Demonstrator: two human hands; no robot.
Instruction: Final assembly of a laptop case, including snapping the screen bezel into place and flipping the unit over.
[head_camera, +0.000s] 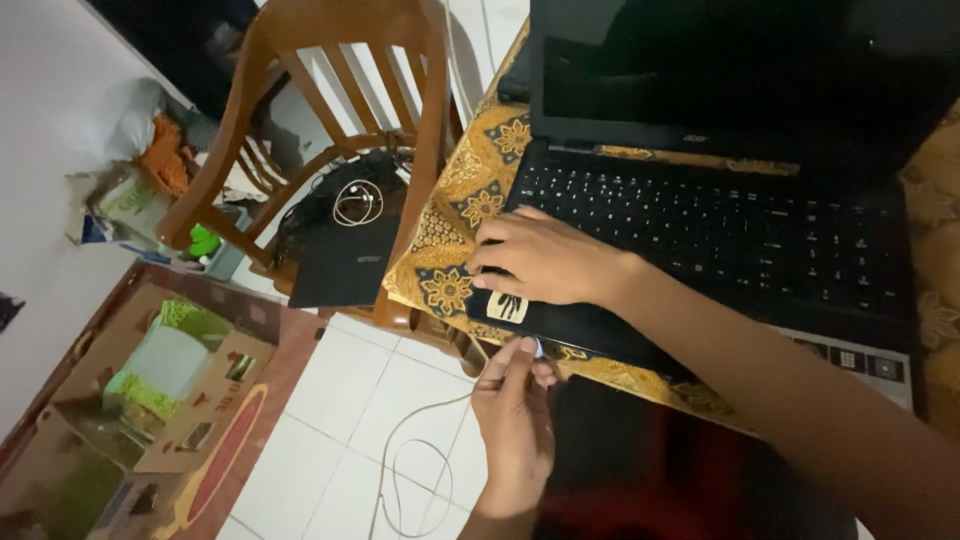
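White cable (430, 440) is being pinched at its plug end between the fingers (528, 352) of my left hand (515, 420), just below the table (455, 225) edge. My right hand (545, 262) is resting flat, fingers loose and grasping nothing, on the front left corner of a black laptop (720, 220). A wooden chair (330, 150) is standing beside the patterned cloth.

1 head-worn camera looks steeply down from close above the near left corner of the table (440, 235), facing the open black laptop (700, 220) that fills the upper right. The view is tilted, taking in the wooden chair (330, 110) and tiled floor (370, 400) beyond the table's left edge.
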